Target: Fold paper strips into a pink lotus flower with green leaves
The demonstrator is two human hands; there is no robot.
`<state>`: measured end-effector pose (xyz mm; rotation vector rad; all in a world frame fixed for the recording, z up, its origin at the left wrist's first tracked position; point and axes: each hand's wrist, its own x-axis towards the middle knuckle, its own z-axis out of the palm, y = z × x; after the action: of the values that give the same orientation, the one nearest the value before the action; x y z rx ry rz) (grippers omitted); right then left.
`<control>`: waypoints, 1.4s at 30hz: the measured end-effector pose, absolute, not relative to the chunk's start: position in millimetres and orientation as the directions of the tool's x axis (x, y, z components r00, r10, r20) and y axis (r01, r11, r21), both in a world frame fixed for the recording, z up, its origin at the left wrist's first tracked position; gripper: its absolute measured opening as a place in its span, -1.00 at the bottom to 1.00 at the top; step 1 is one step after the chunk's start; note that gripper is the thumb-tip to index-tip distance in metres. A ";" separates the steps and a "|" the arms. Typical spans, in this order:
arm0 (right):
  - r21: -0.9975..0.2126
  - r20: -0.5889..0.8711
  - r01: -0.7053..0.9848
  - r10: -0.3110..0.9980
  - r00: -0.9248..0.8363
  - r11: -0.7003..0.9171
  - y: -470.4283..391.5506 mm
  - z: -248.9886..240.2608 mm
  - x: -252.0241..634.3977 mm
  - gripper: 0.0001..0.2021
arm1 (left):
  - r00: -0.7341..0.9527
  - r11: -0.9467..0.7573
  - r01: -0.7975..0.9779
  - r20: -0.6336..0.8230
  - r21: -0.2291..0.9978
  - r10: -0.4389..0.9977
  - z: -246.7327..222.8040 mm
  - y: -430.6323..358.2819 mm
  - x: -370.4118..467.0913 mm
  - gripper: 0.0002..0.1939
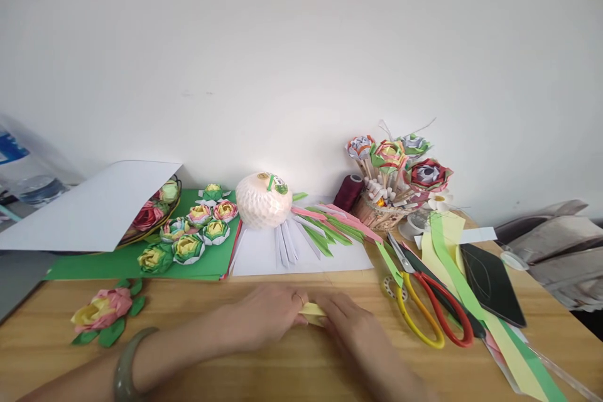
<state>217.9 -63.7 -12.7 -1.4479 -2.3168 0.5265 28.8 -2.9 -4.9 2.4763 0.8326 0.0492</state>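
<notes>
A yellow paper strip (311,310) is pinched between the left hand (266,316) and right hand (351,320) against the table (301,370) (flat, so it keeps steady); scissors (431,308) lie near right.

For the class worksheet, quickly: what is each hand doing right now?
Left hand: closed on the folded yellow paper, pressing it to the table.
Right hand: closed on the same paper's other end.
</notes>
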 end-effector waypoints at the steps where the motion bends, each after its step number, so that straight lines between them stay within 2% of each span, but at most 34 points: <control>1: -0.546 0.075 0.753 0.917 -0.393 0.367 -63.5 -9.2 217.0 -0.76 | 0.819 -0.681 0.537 -0.115 0.498 0.562 -4.0 -1.8 28.6 -0.73; 7: -0.861 -0.026 0.485 0.940 -0.341 0.152 -57.5 8.6 210.7 -0.67 | 0.846 -0.683 0.477 -0.079 0.553 0.527 7.6 9.8 23.3 -0.74; 11: -0.946 -0.121 0.322 0.947 -0.298 -0.020 -54.4 10.5 207.4 -0.65 | 0.821 -0.602 0.457 -0.050 0.655 0.569 12.7 16.7 21.6 -0.73; 14: -0.944 -0.102 0.328 0.981 -0.165 -0.043 -52.0 9.0 205.6 -0.63 | 0.687 -0.307 0.388 -0.050 0.869 0.725 11.8 19.9 26.6 -0.83; 16: -0.943 -0.047 0.333 0.996 -0.071 -0.021 -49.8 8.7 203.3 -0.61 | 0.551 -0.002 0.212 -0.118 0.977 0.826 10.9 20.3 33.1 -0.64; 18: -0.948 0.004 0.317 1.000 -0.006 0.006 -47.2 9.4 199.6 -0.58 | 0.476 0.231 -0.023 -0.192 0.973 0.858 11.2 18.4 40.6 -0.59; 20: -0.955 0.041 0.296 0.998 0.041 0.027 -44.4 10.6 195.1 -0.57 | 0.424 0.337 -0.178 -0.237 0.924 0.874 12.2 14.7 47.5 -0.69; 25: -0.967 0.053 0.253 0.994 0.100 0.026 -36.6 11.5 188.5 -0.57 | 0.324 0.374 -0.384 -0.256 0.844 0.911 11.5 8.2 56.5 -0.72; 30: -0.954 0.061 0.301 0.971 0.231 -0.012 -27.2 16.4 194.8 -0.59 | 0.330 0.338 -0.425 -0.204 0.840 0.922 9.4 16.2 53.4 -0.74; 31: -0.951 0.054 0.309 0.974 0.221 -0.017 -25.6 19.4 196.1 -0.60 | 0.350 0.336 -0.418 -0.192 0.844 0.917 9.6 18.4 52.0 -0.73; 36: -0.979 -0.016 0.204 0.998 -0.056 -0.005 -21.8 35.6 196.3 -0.67 | 0.379 0.306 -0.428 -0.139 0.850 0.915 10.4 24.7 47.0 -0.69; 39: -0.977 -0.050 0.207 0.999 -0.020 -0.045 -22.5 38.4 193.3 -0.64 | 0.327 0.256 -0.408 -0.122 0.876 0.937 10.1 24.6 47.3 -0.73; 42: -0.967 0.040 0.255 0.997 0.068 0.022 -23.6 36.5 190.4 -0.66 | 0.270 0.220 -0.412 -0.112 0.884 0.956 10.0 24.5 48.1 -0.74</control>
<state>190.4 -23.6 36.5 -1.4045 -1.3535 0.9991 48.1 24.5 10.0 0.8608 0.7855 1.0943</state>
